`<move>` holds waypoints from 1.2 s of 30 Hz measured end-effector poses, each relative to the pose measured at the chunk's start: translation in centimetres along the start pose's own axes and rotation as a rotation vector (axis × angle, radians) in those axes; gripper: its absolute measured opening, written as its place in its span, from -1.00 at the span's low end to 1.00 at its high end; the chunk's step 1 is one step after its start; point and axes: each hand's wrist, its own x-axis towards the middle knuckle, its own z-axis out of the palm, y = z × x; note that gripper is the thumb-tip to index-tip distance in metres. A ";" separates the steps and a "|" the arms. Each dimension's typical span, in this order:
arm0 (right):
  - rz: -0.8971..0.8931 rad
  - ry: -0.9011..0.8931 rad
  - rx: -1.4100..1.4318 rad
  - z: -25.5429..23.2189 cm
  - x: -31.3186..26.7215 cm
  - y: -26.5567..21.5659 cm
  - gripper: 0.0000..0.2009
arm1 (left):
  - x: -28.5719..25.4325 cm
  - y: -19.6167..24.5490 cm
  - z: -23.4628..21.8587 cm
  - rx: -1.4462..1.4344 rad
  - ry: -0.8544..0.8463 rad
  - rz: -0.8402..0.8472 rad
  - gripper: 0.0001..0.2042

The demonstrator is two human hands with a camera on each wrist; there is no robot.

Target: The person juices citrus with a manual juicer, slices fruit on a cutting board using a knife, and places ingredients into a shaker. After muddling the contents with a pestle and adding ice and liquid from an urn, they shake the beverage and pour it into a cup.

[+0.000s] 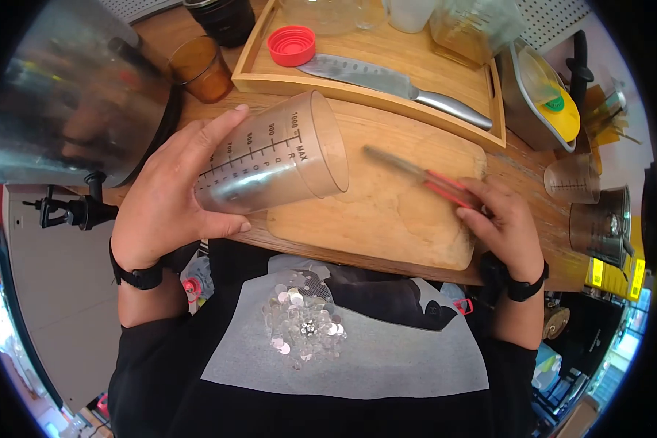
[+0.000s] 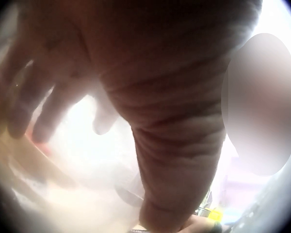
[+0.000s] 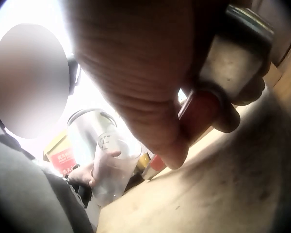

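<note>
My left hand point(image 1: 157, 186) grips a clear plastic measuring cup point(image 1: 292, 157) with black markings, thumb on its near side and fingers around the far side. The cup tilts with its mouth toward the right, over the left end of a wooden cutting board point(image 1: 358, 226). Between the thumb and fingers of my right hand point(image 1: 511, 226) is a red-handled knife point(image 1: 398, 163), its narrow grey blade pointing left above the board. In the right wrist view, the curled fingers hide part of its red handle point(image 3: 201, 114). The left wrist view is washed out around the cup.
Behind the board, a wooden tray point(image 1: 328, 86) holds a large kitchen knife point(image 1: 365, 76), a red lid point(image 1: 292, 45) and clear containers. A big metal vessel with a tap point(image 1: 95, 179) stands left, beside an amber cup point(image 1: 201, 69). Cups point(image 1: 573, 179) and a grey bin point(image 1: 522, 87) line the right.
</note>
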 end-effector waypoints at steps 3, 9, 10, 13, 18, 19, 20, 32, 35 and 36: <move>0.052 0.143 0.163 -0.6 0.1 -0.3 -0.60 | -0.1 0.0 -0.1 0.030 -0.066 -0.050 0.04; -0.088 0.048 0.147 -0.5 1.5 -2.7 -0.54 | 0.6 1.4 0.7 0.101 -0.109 0.037 0.02; -0.105 0.115 0.159 -0.6 1.3 -2.1 -0.54 | 0.6 1.5 0.7 0.086 -0.115 0.043 0.02; 0.065 0.117 0.171 -2.4 -1.4 -0.7 -0.53 | 0.4 1.7 0.6 0.059 -0.122 0.039 0.03; 0.315 0.034 0.036 -2.8 -4.6 0.1 -0.55 | 0.6 1.4 0.7 0.044 -0.151 0.016 0.05; 0.283 0.045 -0.005 -2.4 -4.7 0.2 -0.57 | 0.8 1.3 1.0 0.053 -0.137 0.043 0.05; 0.250 0.058 -0.048 -2.0 -4.8 0.3 -0.58 | 1.1 1.3 1.3 0.063 -0.120 0.073 0.05; -0.105 0.024 0.166 -0.8 -0.4 -1.4 -0.56 | 1.1 3.3 1.2 0.088 -0.114 0.044 0.04; 0.035 0.018 0.216 -2.1 -1.5 -0.9 -0.56 | 0.7 2.5 0.7 0.109 -0.101 0.026 0.05; 0.089 0.040 0.195 -2.3 -2.0 -0.6 -0.56 | 0.5 2.2 0.6 0.108 -0.103 0.013 0.05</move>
